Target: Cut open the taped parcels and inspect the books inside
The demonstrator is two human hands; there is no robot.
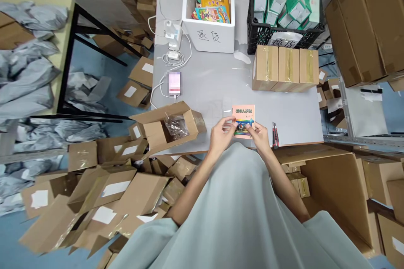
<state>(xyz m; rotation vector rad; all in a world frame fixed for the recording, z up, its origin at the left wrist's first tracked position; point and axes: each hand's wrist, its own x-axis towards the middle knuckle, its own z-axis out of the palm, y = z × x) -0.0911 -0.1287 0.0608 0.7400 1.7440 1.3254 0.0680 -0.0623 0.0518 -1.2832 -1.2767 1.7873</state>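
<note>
A small pink booklet [243,112] with a colourful picture on its cover is held over the front edge of the table. My left hand [221,134] grips its left side, fingers closed with the thumb on the cover. On the right side my right hand [260,135] grips it too, thumb on the picture. Just right of that hand lies a red and black box cutter [275,135]. To the left stands an opened carton [158,134] with clear plastic wrapping [177,127] in it.
A white foam box [208,37] of books and a black crate [252,29] of green boxes stand at the back. Three taped cartons [285,69] sit at the right. A phone [174,83] lies by white cables. Opened cartons [120,189] crowd the floor; a large carton [337,193] is at right.
</note>
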